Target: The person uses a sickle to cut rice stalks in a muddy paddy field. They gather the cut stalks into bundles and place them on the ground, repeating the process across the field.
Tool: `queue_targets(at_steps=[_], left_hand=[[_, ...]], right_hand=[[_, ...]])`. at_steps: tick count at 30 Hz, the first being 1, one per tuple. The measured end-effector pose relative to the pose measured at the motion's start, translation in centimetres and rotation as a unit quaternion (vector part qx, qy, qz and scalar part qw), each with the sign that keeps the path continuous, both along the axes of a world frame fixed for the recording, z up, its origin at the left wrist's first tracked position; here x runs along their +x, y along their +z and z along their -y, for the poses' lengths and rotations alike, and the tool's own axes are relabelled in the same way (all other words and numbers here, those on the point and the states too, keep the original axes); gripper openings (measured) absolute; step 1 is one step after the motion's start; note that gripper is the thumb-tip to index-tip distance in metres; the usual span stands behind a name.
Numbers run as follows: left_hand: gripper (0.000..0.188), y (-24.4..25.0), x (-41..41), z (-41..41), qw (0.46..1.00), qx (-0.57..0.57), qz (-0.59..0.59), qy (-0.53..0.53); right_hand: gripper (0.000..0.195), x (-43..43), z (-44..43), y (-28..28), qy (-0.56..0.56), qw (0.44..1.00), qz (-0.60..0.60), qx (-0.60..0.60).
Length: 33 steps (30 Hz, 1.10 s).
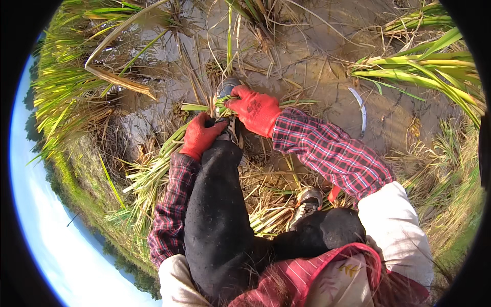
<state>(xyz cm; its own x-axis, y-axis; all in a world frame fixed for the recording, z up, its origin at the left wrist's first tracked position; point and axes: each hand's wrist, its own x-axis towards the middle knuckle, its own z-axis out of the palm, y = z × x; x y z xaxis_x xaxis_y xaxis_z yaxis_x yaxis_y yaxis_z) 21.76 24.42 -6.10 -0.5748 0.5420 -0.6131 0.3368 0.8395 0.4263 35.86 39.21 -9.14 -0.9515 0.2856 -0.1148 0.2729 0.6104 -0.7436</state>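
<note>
Both hands wear red gloves and meet at the front shoe [230, 128]. My right hand [255, 109], over the shoe's toe, pinches a small tuft of green blades [222, 107] between thumb and fingers. Just nearer to me, my left hand [201, 134] lies at the laces with thumb and fingers curled; whether it grips a lace, blades or nothing cannot be told. Beside the left forearm a bundle of cut green stalks [161, 169] lies on the ground. Off to the right, a curved pale blade [360, 111], like a sickle's, rests on the mud, its handle not seen.
Wet mud [307, 57] with shallow water surrounds the front foot. Tall grass-like plants [65, 88] stand at the left, and long green leaves [429, 69] reach in at the right. My other shoe [307, 205] is among cut stalks. Straw stubble [264, 42] rises ahead.
</note>
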Motion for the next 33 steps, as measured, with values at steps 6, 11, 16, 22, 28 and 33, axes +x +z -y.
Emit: queue_targets(at_steps=[6, 11, 16, 22, 28, 33], left_hand=[[0.051, 1.2, 0.6, -0.7, 0.999, -0.005, -0.032, -0.019], [0.053, -0.6, 0.3, 0.4, 0.999, 0.001, -0.038, -0.012], [0.051, -1.2, 0.0, 0.4, 1.000, 0.009, -0.010, 0.001], [0.052, 0.0, 0.4, 0.3, 0.999, -0.015, -0.038, -0.005], [0.057, -1.0, -0.2, 0.6, 0.998, 0.023, -0.056, -0.020], [0.056, 1.0, 0.1, -0.8, 1.000, -0.001, 0.007, 0.000]], right_hand=[[0.033, -0.9, -8.1, -2.1, -0.055, 0.995, -0.024, 0.082], [0.030, -2.9, -1.4, -1.1, -0.024, 0.997, -0.029, 0.064], [0.031, -3.9, -3.4, -2.7, -0.024, 0.997, 0.064, 0.032], [0.034, -1.7, -6.9, -1.9, -0.032, 0.998, -0.005, 0.051], [0.021, -3.8, -0.9, 1.9, 0.110, 0.989, 0.063, 0.080], [0.024, -4.3, -11.7, -1.8, 0.028, 0.961, 0.059, 0.269]])
